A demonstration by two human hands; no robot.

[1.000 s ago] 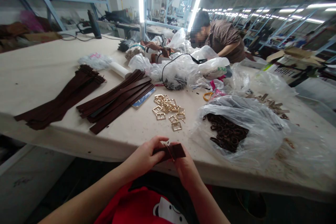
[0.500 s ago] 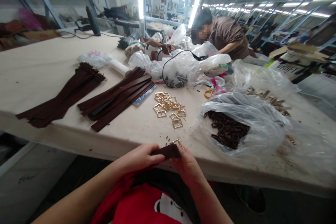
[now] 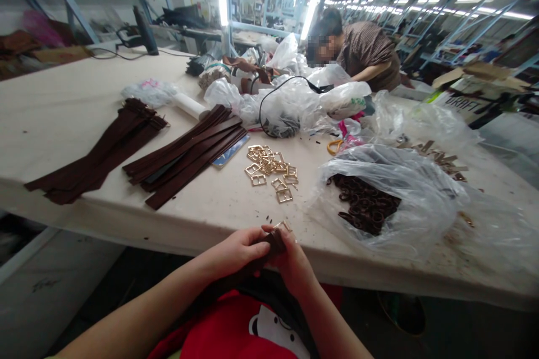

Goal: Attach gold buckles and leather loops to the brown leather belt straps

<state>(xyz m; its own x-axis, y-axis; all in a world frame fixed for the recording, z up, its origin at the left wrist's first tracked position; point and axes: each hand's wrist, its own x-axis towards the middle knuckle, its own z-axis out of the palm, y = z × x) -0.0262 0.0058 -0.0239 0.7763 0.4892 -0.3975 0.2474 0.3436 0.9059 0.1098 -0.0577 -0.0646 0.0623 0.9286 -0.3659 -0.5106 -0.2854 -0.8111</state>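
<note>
The grip has one strap and one buckle. Left of it lie two strap bundles, beyond it one buckle heap, right of it one bag of loops.

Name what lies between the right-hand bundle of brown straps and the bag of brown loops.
The head view shows golden buckles between them, plus a flat blue item at the edge of the strap bundle.
</note>
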